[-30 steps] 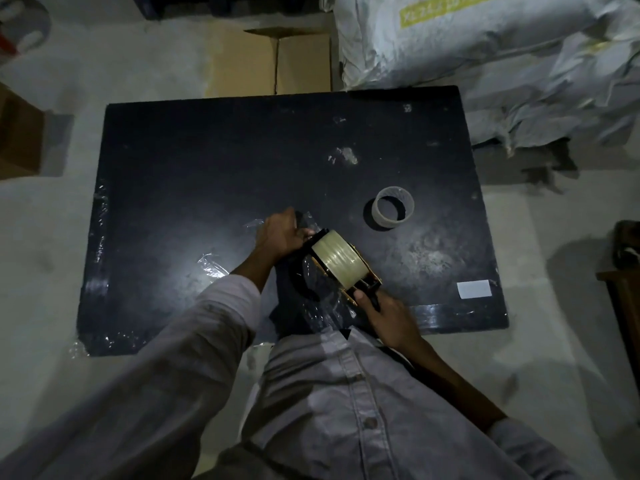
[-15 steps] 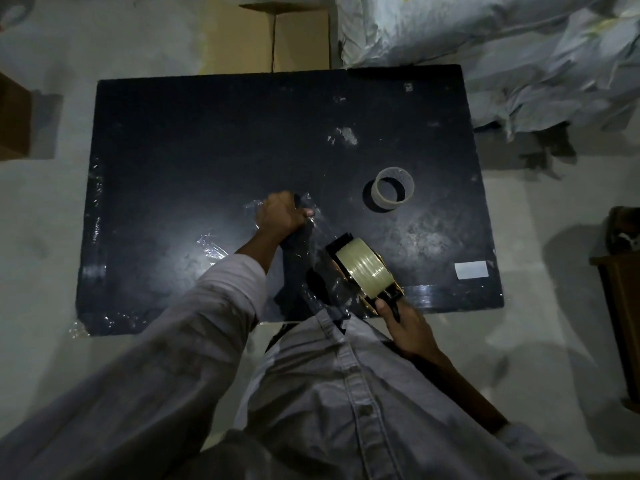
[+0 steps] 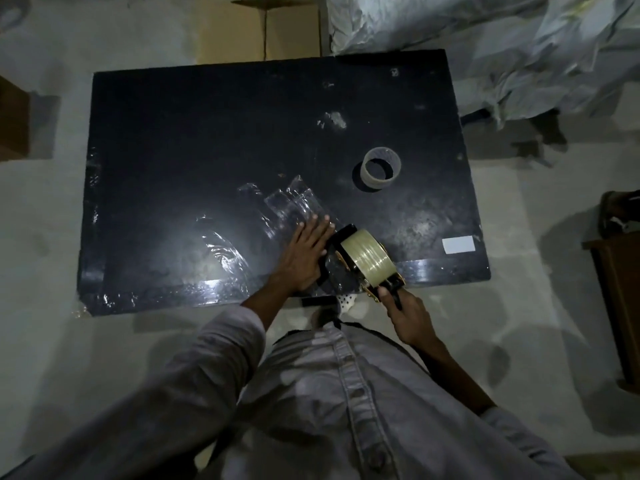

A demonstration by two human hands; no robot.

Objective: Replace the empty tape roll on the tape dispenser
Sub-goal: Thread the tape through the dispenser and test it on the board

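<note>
Lower centre of the frame, the right hand (image 3: 410, 315) is closed around the dispenser (image 3: 360, 263) handle at the worktop (image 3: 207, 133) near edge. The dispenser's long axis runs from lower right to upper left, with the full roll (image 3: 369, 259) seated on it. Just left, touching its front, the left hand (image 3: 306, 252) lies flat and open on the tape strip (image 3: 294, 206) that leads up-left. Farther up right, well apart, the empty core (image 3: 381, 168) stands alone; nothing is visible inside it.
</note>
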